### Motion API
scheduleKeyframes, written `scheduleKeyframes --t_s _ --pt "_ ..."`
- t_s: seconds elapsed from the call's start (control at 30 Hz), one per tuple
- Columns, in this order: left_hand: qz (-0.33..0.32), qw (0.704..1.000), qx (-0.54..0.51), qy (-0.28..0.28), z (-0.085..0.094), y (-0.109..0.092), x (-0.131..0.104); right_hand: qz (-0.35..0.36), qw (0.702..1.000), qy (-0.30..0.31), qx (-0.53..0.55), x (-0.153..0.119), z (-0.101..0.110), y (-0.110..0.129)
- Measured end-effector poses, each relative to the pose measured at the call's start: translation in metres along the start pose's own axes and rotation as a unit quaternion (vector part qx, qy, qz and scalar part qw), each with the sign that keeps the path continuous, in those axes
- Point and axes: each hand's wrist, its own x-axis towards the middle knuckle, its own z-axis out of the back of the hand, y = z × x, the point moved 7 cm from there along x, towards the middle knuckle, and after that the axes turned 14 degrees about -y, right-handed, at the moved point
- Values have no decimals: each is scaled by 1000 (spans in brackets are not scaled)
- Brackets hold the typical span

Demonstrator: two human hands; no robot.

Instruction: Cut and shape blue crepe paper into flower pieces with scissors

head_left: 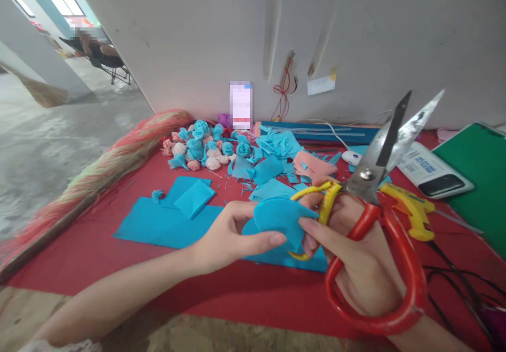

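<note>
Head view: the left hand (pixel 237 233) pinches a rounded piece of blue paper (pixel 279 217), thumb on the near face and fingers behind it. This piece is held up over the red table (pixel 221 299), in front of larger blue sheets (pixel 152 225). The right hand (pixel 366 270) carries scissors (pixel 367 174): the red loop encircles the hand, the fingers curl by the yellow loop, and the blades stand parted, pointing up and away. A fingertip of this hand also touches the right edge of the rounded piece.

On the sheets lies a small blue square (pixel 193 199), with a blue rosette (pixel 157 196) at their back edge. Behind them is a heap of blue, pink and whitish paper flowers (pixel 195 149), with blue scraps (pixel 279 144) to its right and pink paper (pixel 315 165) beside those.

A yellow glue gun (pixel 419 212) rests right of the scissors, near a white device (pixel 432 170) with a black panel and a green board (pixel 474 183). A lit phone (pixel 241 104) stands upright by the wall (pixel 197 41).
</note>
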Motion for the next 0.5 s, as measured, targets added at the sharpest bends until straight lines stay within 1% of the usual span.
scheduleKeyframes --t_s 0.07,0.13,0.2,0.27,0.33,0.4,0.43,0.5 --pt "-37 998 45 28 -6 -5 -2 -2 1000 3 2 -1 -2 -1" --pt "-64 993 95 37 -10 -9 -3 1 1000 12 -11 -3 -5 -3" --pt "-71 989 125 40 -12 -9 -3 2 1000 17 -10 -3 -6 -3" --pt "-57 989 132 24 -8 -7 -2 -4 999 28 17 -2 -7 -2" --pt "-34 993 109 -26 4 -6 2 -6 998 48 37 -1 -8 1" --pt "-15 995 48 -80 18 -7 6 -16 997 71 37 0 -8 5" --pt "-11 996 11 -92 24 -9 9 -29 996 81 32 1 -8 5" --pt "-14 995 -60 -83 30 -14 14 -60 992 112 7 0 -10 3"
